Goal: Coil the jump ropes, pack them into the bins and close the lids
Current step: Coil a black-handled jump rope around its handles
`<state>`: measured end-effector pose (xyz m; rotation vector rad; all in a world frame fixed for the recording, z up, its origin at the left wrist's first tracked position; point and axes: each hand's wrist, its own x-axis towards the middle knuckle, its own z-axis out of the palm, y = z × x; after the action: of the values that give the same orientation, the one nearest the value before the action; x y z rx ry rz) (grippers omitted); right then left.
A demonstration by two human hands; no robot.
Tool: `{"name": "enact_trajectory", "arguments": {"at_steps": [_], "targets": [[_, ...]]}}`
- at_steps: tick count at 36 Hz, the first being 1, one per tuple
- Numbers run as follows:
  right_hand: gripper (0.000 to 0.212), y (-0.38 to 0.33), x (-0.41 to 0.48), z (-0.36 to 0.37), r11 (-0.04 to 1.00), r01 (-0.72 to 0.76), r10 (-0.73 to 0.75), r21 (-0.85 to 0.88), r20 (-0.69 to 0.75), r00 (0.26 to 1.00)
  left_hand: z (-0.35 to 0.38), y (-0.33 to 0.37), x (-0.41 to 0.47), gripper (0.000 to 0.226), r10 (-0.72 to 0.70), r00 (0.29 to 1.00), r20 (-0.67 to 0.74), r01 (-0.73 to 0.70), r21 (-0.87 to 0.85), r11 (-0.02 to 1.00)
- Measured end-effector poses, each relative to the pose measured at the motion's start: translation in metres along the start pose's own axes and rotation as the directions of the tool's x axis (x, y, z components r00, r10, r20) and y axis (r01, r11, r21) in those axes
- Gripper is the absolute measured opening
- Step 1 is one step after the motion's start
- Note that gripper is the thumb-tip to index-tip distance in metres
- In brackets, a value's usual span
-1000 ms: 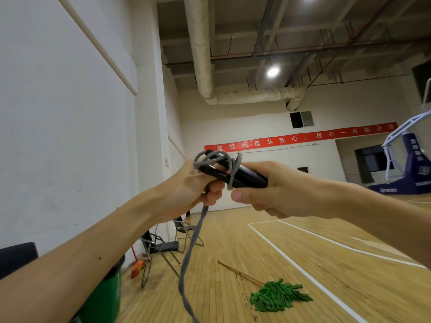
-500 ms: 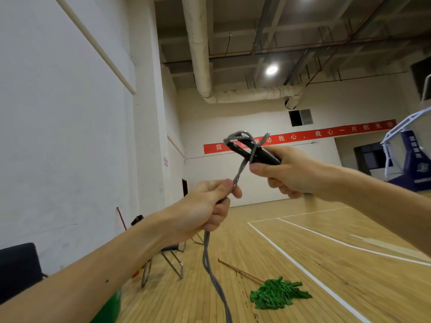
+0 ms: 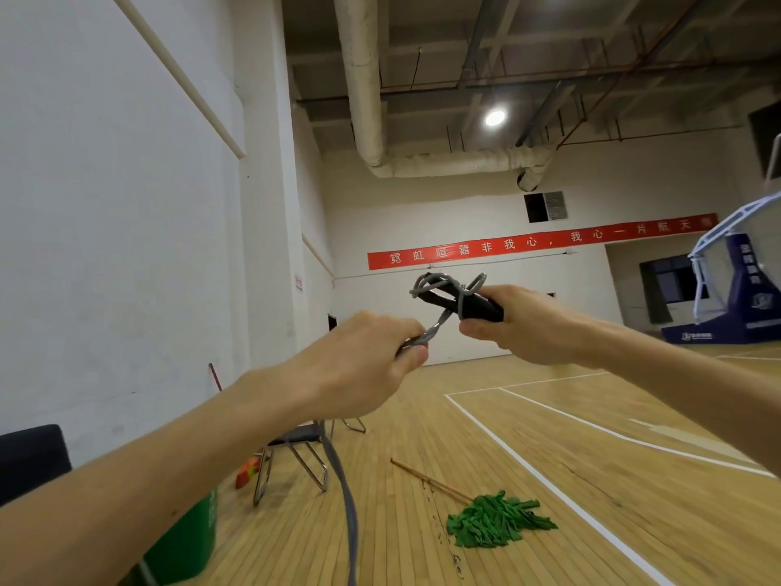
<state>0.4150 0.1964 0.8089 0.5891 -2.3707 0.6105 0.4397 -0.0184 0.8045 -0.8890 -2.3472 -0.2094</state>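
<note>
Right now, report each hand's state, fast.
Left hand: closed, pinching the grey rope.
Right hand: closed around the black handles.

The right hand (image 3: 532, 327) grips the black handles (image 3: 473, 304) of a grey jump rope (image 3: 443, 289), whose cord is looped around them. The left hand (image 3: 359, 370) pinches the cord just below the handles, and the rest hangs down toward the wooden floor (image 3: 549, 458). A green mop (image 3: 494, 520) lies on the floor; folding chairs (image 3: 296, 454) and a green bin (image 3: 186, 539) stand by the white wall (image 3: 105, 247)
</note>
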Motion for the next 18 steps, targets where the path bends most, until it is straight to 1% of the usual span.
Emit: {"name": "enact_trajectory", "arguments": {"at_steps": [2, 5, 9, 11, 13, 16, 18], "targets": [[0.021, -0.002, 0.0, -0.001, 1.0, -0.009, 0.01, -0.009, 0.035, 0.999, -0.005, 0.001, 0.001, 0.026, 0.053, 0.999, -0.006, -0.052, 0.115, 0.992], [0.017, -0.007, -0.002, -0.001, 1.0, -0.005, 0.006, -0.01, 0.123, 0.992, -0.013, 0.003, 0.003, 0.03, 0.172, 0.985, 0.012, -0.168, 0.298, 0.94], [0.008, -0.015, -0.006, 0.001, 0.998, -0.05, 0.04, 0.028, 0.284, 0.958, -0.027, 0.007, 0.008, 0.035, 0.332, 0.94, 0.085, -0.335, 0.424, 0.842], [0.008, -0.019, -0.008, 0.002, 0.998, -0.053, 0.036, 0.042, 0.331, 0.943, -0.035, 0.008, 0.011, 0.034, 0.419, 0.904, 0.081, -0.409, 0.443, 0.798], [0.014, -0.023, -0.011, 0.002, 0.999, -0.012, -0.004, 0.046, 0.343, 0.939, -0.042, 0.008, 0.012, 0.039, 0.488, 0.871, 0.058, -0.463, 0.432, 0.774], [0.019, -0.03, -0.016, 0.002, 0.997, 0.064, -0.071, 0.033, 0.339, 0.938, -0.052, 0.007, 0.015, 0.048, 0.502, 0.864, 0.042, -0.477, 0.388, 0.788], [0.02, -0.034, -0.019, 0.002, 0.995, 0.1, -0.097, 0.009, 0.338, 0.936, -0.057, 0.007, 0.017, 0.044, 0.487, 0.873, 0.031, -0.465, 0.359, 0.81]]}}
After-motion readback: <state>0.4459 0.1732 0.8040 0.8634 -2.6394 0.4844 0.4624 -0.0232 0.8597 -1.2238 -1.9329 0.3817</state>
